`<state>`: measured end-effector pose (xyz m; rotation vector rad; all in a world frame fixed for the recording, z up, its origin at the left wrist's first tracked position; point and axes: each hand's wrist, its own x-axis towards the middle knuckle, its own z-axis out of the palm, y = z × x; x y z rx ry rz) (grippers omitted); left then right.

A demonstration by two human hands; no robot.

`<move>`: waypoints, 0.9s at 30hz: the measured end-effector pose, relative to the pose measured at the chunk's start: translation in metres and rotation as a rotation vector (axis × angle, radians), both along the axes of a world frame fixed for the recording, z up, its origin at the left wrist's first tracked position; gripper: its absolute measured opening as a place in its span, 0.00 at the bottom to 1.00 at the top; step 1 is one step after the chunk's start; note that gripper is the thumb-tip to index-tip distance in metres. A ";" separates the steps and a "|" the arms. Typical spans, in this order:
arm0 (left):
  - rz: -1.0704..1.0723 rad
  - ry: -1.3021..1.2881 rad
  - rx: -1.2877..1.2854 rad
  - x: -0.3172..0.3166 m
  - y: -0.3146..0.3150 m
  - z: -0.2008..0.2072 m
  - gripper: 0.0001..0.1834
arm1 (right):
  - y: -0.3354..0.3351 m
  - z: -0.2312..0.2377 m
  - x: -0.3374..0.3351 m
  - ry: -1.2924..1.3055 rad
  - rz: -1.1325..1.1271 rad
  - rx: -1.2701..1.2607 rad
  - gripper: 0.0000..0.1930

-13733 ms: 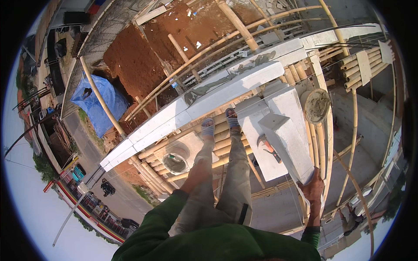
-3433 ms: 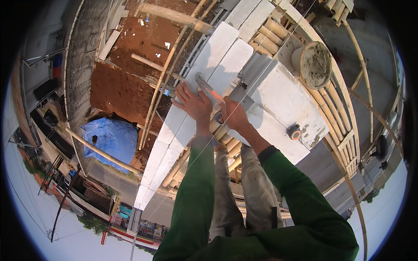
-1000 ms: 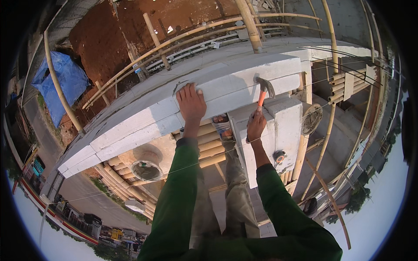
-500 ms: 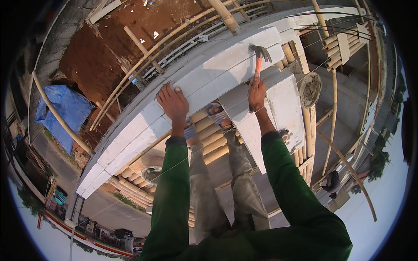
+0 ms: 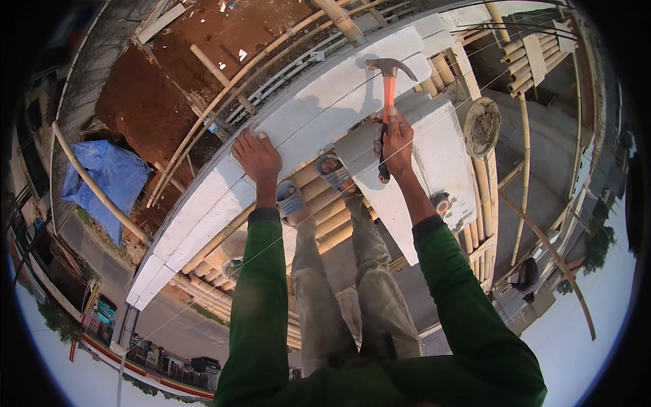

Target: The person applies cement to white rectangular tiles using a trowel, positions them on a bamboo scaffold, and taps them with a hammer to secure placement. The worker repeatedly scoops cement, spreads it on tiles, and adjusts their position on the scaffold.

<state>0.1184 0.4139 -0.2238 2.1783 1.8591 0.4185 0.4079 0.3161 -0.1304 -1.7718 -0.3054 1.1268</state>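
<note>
My right hand (image 5: pixel 398 144) is closed round the handle of a claw hammer (image 5: pixel 389 91) with a dark steel head and an orange and black handle. The hammer head hangs over the white block wall (image 5: pixel 308 125), apart from its own shadow on the blocks. Further left, my left hand (image 5: pixel 258 157) lies open on top of the same wall, fingers reaching toward its far edge. Beneath the right forearm is a stack of pale blocks (image 5: pixel 434 156). A round tool with an orange ring (image 5: pixel 441 203) sits on that stack.
Bamboo poles (image 5: pixel 319 197) form the platform under my feet. A mortar-covered round pan (image 5: pixel 482 127) stands right of the blocks. A thin string (image 5: pixel 271 244) runs diagonally across. Beyond the wall, bamboo rails (image 5: pixel 224 95) border red soil far below, near a blue tarp (image 5: pixel 105 180).
The hammer has lifted off the blocks and shifted left, its head now larger in view and its shadow separate. My left hand stays flat on the wall; the whole view has shifted slightly.
</note>
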 end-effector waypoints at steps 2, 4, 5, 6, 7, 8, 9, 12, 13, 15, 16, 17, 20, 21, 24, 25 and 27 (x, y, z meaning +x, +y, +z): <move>-0.013 0.006 0.003 -0.001 0.000 -0.001 0.23 | 0.013 0.007 0.084 0.006 -0.127 0.100 0.19; -0.013 0.007 0.006 -0.001 0.000 -0.001 0.23 | 0.031 0.009 0.174 -0.142 -0.095 -0.028 0.14; -0.005 0.033 -0.005 -0.001 0.000 -0.001 0.24 | 0.042 0.014 0.221 -0.045 -0.079 -0.030 0.13; 0.001 0.055 0.012 -0.001 0.000 -0.002 0.24 | 0.051 0.016 0.260 0.029 -0.105 -0.087 0.12; 0.005 0.078 0.010 -0.001 -0.001 -0.002 0.24 | 0.059 0.017 0.295 -0.016 0.002 -0.065 0.11; 0.003 0.096 0.006 0.000 -0.001 -0.002 0.24 | 0.069 0.016 0.323 -0.114 0.002 -0.140 0.10; 0.007 0.119 0.011 0.000 -0.001 -0.002 0.23 | 0.080 0.017 0.346 -0.064 0.067 -0.147 0.10; 0.006 0.152 0.029 0.002 -0.001 -0.002 0.23 | 0.096 0.002 0.359 0.113 0.218 -0.254 0.08; 0.014 0.154 0.037 0.001 -0.001 -0.002 0.23 | 0.099 -0.003 0.355 0.234 0.388 -0.337 0.08; 0.020 0.144 0.039 0.001 -0.001 -0.003 0.23 | 0.102 -0.008 0.345 0.594 0.615 -0.402 0.09; 0.021 0.131 0.037 0.002 0.001 -0.003 0.24 | 0.107 -0.008 0.342 0.435 0.597 -0.440 0.10; 0.013 0.123 0.017 0.001 0.000 -0.003 0.24 | 0.106 -0.007 0.338 0.343 0.629 -0.465 0.11; 0.051 0.134 -0.028 0.001 0.000 -0.003 0.25 | 0.109 0.002 0.333 0.205 0.600 -0.446 0.15; 0.029 0.131 0.013 0.002 0.001 -0.003 0.25 | 0.107 0.006 0.329 0.183 0.558 -0.437 0.15; 0.011 0.117 0.042 0.002 -0.001 -0.003 0.25 | 0.082 0.011 0.294 0.099 0.342 -0.333 0.11; 0.015 0.120 0.042 0.002 0.000 -0.002 0.25 | 0.070 0.013 0.276 0.066 0.248 -0.312 0.09; 0.028 0.132 0.031 0.001 -0.001 0.002 0.24 | 0.029 0.023 0.230 -0.003 0.108 -0.094 0.12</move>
